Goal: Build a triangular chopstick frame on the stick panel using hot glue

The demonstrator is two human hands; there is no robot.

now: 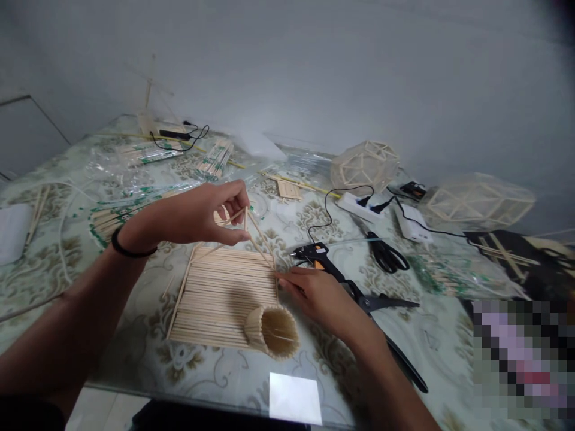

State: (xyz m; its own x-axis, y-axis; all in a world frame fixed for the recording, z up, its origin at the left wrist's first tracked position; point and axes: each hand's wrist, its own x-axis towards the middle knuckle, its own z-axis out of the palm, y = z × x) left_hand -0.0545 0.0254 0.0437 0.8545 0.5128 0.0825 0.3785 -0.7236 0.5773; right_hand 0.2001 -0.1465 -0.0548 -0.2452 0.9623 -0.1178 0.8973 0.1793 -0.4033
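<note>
My left hand [227,212] pinches the peak of a triangular frame of thin wooden sticks [259,232] between thumb and fingers. The frame stands over the far edge of a flat panel of wooden sticks [215,293] laid side by side, with raised edge strips. At the panel's right edge, my right hand [309,293] has its fingertips closed on the lower end of the frame's right stick. A round cup made of sticks [255,329] sits on the panel's near right corner, its opening towards me. Just beyond my right hand lies a black hot glue gun [321,254].
Black scissors [386,254] and larger black-handled shears [381,302] lie to the right. A power strip [363,206] with cords is behind them. Two stick-framed polyhedra [366,164] stand at the back right. Wrapped stick bundles [215,158] lie at the back left. The table's front edge is close to me.
</note>
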